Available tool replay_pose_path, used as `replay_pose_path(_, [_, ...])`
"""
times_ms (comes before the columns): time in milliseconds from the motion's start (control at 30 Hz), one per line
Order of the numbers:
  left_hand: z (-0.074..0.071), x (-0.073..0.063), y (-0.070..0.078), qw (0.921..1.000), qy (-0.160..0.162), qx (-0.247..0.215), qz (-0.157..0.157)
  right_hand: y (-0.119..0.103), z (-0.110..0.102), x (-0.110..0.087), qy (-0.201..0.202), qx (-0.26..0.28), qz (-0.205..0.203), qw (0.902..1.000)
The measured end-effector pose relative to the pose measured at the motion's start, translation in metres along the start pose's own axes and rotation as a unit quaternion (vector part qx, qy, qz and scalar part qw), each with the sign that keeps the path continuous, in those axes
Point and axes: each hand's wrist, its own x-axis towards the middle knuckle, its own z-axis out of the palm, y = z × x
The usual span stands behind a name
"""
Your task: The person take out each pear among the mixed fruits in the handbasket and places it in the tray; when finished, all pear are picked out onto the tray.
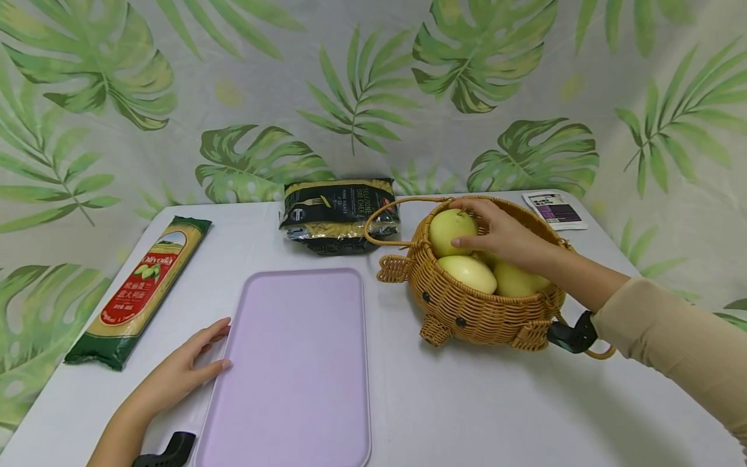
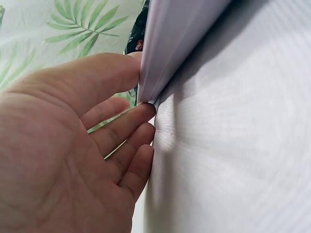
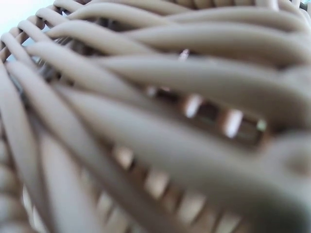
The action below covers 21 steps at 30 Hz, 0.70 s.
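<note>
My right hand (image 1: 496,230) reaches into a pig-shaped wicker basket (image 1: 467,324), thumb and fingers around a round yellow-green fruit (image 1: 452,230). More pale fruit (image 1: 467,274) lies beneath it in the basket. The right wrist view has only blurred close-up basket weave (image 3: 204,92), so neither hand nor fruit appears there. At the left edge of a lilac tray (image 1: 297,363), my left hand (image 1: 183,366) rests with loose fingers. Seen from the left wrist, the thumb touches the tray's side (image 2: 165,48) and the fingertips meet its lower edge and the cloth.
A green-and-red spaghetti packet (image 1: 140,288) lies left of the tray. Behind the tray sits a black pasta bag (image 1: 338,214), close to the basket's handle loop (image 1: 373,224). A small white-and-purple sachet (image 1: 554,209) is at the back right. Leaf-print cloth (image 1: 356,97) hangs behind the table.
</note>
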Motion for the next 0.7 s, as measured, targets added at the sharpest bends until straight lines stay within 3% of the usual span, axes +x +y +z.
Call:
replay_pose_path(333, [0.0007,-0.0008,-0.0008,1.0000,0.002,-0.004,0.001,0.0013,0.0035,0.0009,-0.028,0.002,0.000,0.9996])
replay_pose_path(700, [0.0012,-0.0012,-0.0018,0.9995,0.011,0.030,0.000,0.0016,0.0045,0.0022,-0.015,-0.013,-0.013,0.9997])
